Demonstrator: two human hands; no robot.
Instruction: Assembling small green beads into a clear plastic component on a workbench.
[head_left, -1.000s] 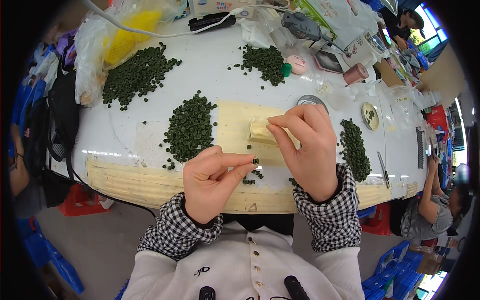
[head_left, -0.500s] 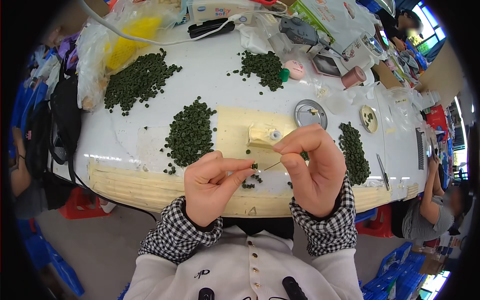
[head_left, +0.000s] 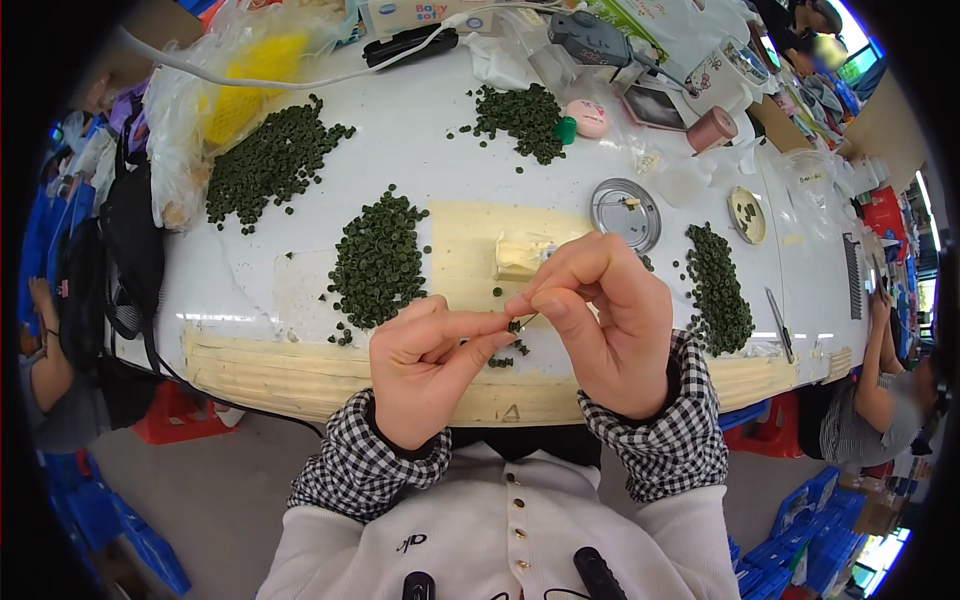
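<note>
My left hand [head_left: 425, 365] pinches a small dark green round piece [head_left: 514, 327] between thumb and forefinger. Close against it, my right hand [head_left: 612, 330] is closed on a thin needle-like rod [head_left: 530, 318], whose tip meets the green piece; whether it goes in I cannot tell. Under the fingers lie several loose green pieces [head_left: 501, 362]. A large pile of the same pieces [head_left: 380, 260] lies beyond my left hand, another pile [head_left: 718, 290] to the right of my right hand. Behind my right fingers, partly covered, sits a block wrapped in cream tape [head_left: 518, 256].
Two more green piles [head_left: 275, 160] [head_left: 520, 120] lie farther back. On the right are a round metal lid [head_left: 626, 240], a small dish [head_left: 747, 215], a slim knife [head_left: 779, 325] and a pink spool [head_left: 712, 130]. A white cable [head_left: 280, 82] crosses the far left. Other people sit at both sides.
My right hand has moved left and slightly up, bringing the rod from just short of the green piece to meet it. My left hand keeps its pinch. The whole view has shifted slightly.
</note>
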